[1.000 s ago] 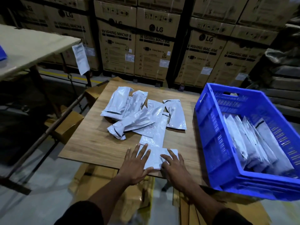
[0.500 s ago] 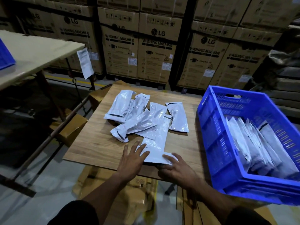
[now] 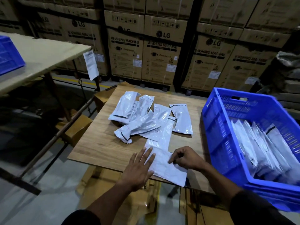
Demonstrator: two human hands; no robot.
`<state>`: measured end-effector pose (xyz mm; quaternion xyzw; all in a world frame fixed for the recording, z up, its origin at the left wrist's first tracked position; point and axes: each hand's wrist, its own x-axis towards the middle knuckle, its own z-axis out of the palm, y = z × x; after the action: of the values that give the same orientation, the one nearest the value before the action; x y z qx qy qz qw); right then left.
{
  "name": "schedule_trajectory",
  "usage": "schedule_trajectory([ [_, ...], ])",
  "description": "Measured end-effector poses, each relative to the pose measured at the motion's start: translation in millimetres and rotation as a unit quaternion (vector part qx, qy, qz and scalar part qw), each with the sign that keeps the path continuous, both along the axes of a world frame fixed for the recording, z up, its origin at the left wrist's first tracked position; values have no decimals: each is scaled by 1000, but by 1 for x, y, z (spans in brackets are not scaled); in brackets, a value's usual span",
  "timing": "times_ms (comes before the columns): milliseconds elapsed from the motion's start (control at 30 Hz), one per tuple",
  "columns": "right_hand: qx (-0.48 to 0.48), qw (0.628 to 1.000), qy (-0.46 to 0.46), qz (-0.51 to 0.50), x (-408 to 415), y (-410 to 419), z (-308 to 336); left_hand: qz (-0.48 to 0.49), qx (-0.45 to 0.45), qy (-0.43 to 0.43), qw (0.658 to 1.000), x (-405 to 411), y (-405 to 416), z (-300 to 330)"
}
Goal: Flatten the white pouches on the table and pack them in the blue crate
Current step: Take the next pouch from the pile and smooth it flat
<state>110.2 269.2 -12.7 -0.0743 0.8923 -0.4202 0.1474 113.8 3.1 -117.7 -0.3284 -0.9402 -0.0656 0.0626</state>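
Dim warehouse light is falling from above, leaving the surroundings sinking into near-black at the left. The glossy white plastic pouches (image 3: 146,119) are catching soft glare, and they are casting short shadows on the wooden counter (image 3: 103,143). Wide-angle distortion is bending the stacked brown cardboard boxes (image 3: 162,59) at the edges. The nearest hand (image 3: 138,169) is blurring slightly.

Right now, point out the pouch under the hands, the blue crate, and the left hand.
pouch under the hands (image 3: 164,166), head view, on its white middle between the hands.
blue crate (image 3: 217,125), head view, on its near side wall.
left hand (image 3: 139,168), head view, on its back.
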Motion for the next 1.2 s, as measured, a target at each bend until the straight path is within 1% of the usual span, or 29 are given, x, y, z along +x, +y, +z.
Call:
schedule_trajectory([
  [33, 45, 999, -3, -2, -5, 3, -4, 13, -19, -28, 999, 1, 3, -5],
  [67, 107, 994, 13, -10, -9, 5, -10, 31, -31, -49, 998, 1, 5, -9],
  [133, 240, 965, 94, -54, -9, -1, -18, 65, -41, -65, 995, 4, 13, -10],
  [167, 275, 947, 146, -79, -6, -8, -26, 76, -38, -66, 994, 5, 18, -8],
  [200, 279, 938, 189, -85, 0, -18, -36, 81, -32, -63, 994, 6, 22, -5],
  [233, 275, 935, 213, -71, 9, -30, -49, 82, -28, -59, 994, 7, 25, -1],
  [300, 310, 929, 202, -29, 27, -53, -74, 74, -23, -47, 996, 3, 32, 4],
  [367, 344, 924, 165, -20, 39, -61, -91, 58, -22, -38, 997, -3, 37, 7],
  [467, 368, 916, 160, -14, 46, -59, -98, 34, -22, -52, 998, -9, 40, 5],
  [567, 391, 909, 146, -3, 47, -57, -101, 33, -4, -75, 997, -10, 39, 3],
  [667, 367, 921, 130, 5, 47, -58, -105, 36, -1, -70, 997, -8, 35, -4],
  [800, 345, 930, 119, 43, 44, -49, -101, 32, 1, -50, 998, -7, 33, -14],
  [833, 353, 926, 127, 42, 44, -44, -101, 33, 0, -51, 998, -6, 33, -14],
  [967, 404, 907, 119, -18, 51, -19, -106, 47, -8, -62, 997, -8, 36, -15],
  [1200, 410, 903, 128, -7, 54, -18, -112, 49, 1, -61, 997, -4, 37, -19],
])
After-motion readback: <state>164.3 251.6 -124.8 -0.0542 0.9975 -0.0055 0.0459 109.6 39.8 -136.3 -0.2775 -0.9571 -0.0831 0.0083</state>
